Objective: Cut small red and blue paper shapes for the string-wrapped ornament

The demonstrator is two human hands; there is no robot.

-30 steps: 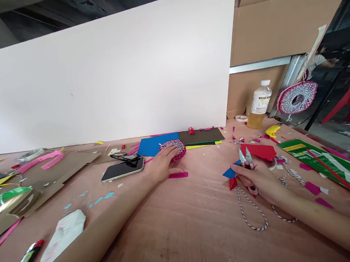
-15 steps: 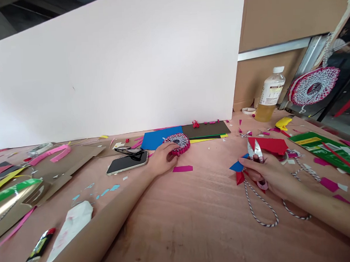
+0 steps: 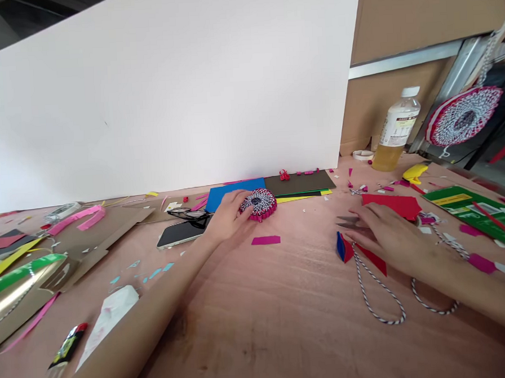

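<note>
My left hand [image 3: 229, 215] grips the left side of a small round woven ring [image 3: 258, 203] with a magenta edge and red, white and dark threads. The ring stands tilted by the blue card. Over the scissors [image 3: 351, 222] lies my right hand [image 3: 392, 235], thumb and forefinger either side of them. Their blades point left, low over the table, and the handles are hidden under the hand. Just below the fingers is a folded blue and red paper piece [image 3: 343, 247], beside a looped black-and-white cord [image 3: 380, 315].
A phone [image 3: 181, 233] with glasses [image 3: 190, 215] on it lies left of centre. Blue card [image 3: 235, 191] and dark card [image 3: 307, 181] lie along the white board [image 3: 166, 92]. A bottle [image 3: 397, 130], a yellow cutter [image 3: 415, 174] and red paper [image 3: 399, 205] are at right. A marker-like tube [image 3: 66, 346] lies near left.
My right hand has lowered and turned palm down, laying the scissors flatter with blades pointing left. The folded paper has left the fingertips. My left hand has tilted the ring toward me.
</note>
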